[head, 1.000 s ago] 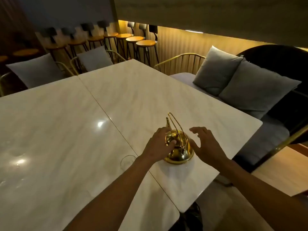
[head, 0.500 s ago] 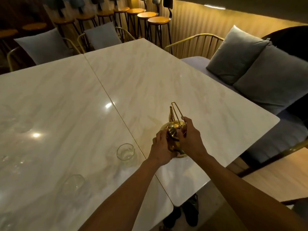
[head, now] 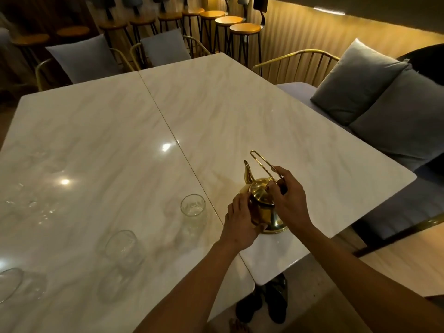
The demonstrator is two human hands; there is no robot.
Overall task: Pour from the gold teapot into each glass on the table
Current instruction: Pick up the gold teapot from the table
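Observation:
The gold teapot (head: 260, 203) stands on the white marble table (head: 240, 111) near its front right edge, spout pointing away from me, wire handle raised. My left hand (head: 240, 222) presses against the pot's left side. My right hand (head: 292, 200) grips the base of the wire handle next to the lid. A clear glass (head: 193, 213) stands just left of the pot. A second glass (head: 123, 248) sits further left and nearer me, and a third glass (head: 9, 283) shows at the left edge. Faint glints of more glassware lie at the far left.
A seam (head: 173, 138) divides the two table tops. A bench with grey cushions (head: 374, 97) runs along the right side. Chairs with cushions (head: 81, 58) and a row of bar stools (head: 225, 20) stand beyond the far edge. My shoes (head: 264, 306) show under the table.
My right hand went from hovering open beside the teapot to gripping its handle. My left hand slid down onto the pot's side. The view tilted down and more glasses came into sight.

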